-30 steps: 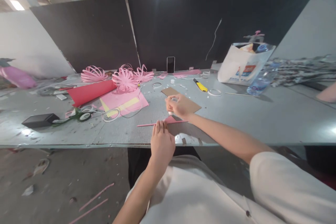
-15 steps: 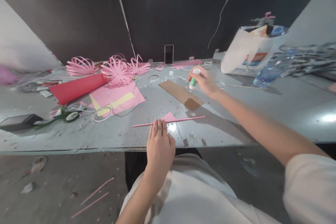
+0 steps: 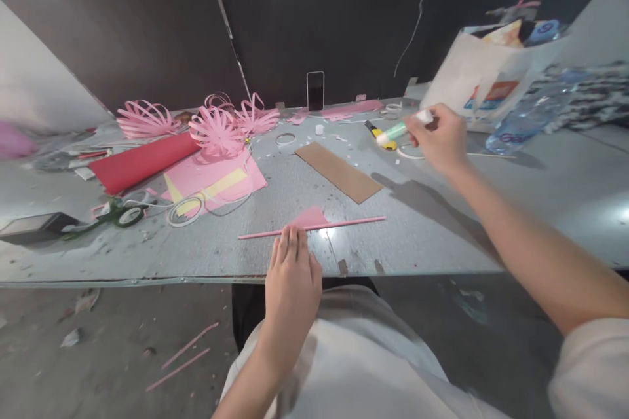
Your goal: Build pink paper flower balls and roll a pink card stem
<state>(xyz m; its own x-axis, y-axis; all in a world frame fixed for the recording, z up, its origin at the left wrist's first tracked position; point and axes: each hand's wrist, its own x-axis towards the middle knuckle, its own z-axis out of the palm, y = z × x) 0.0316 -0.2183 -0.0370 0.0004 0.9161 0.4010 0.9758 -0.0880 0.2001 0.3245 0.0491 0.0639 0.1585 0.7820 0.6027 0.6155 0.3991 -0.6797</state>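
Observation:
My left hand (image 3: pixel 295 268) lies flat near the table's front edge, its fingers stretched out. Their tips press on a thin pink paper tube (image 3: pixel 344 223), whose two ends stick out to either side. A pink paper flap (image 3: pixel 310 216) rises from behind the tube. My right hand (image 3: pixel 442 137) is closed around a glue stick (image 3: pixel 400 129) with a green and white body. It holds the stick tilted above a yellow and black utility knife (image 3: pixel 386 139). Just beyond my left hand is a brown cardboard strip (image 3: pixel 339 173).
Pink paper-strip bundles (image 3: pixel 221 127), a red sheet (image 3: pixel 142 163) and pink sheets (image 3: pixel 240 190) lie left. Green tape (image 3: pixel 132 215) sits beside a dark box (image 3: pixel 37 228). A phone (image 3: pixel 315 91) leans on the wall. A white bag (image 3: pixel 457 75) and bottle (image 3: pixel 523 118) stand right.
My right hand has moved right and tipped the glue stick from upright to nearly level. The knife it hid now shows. My left hand stays on the paper tube.

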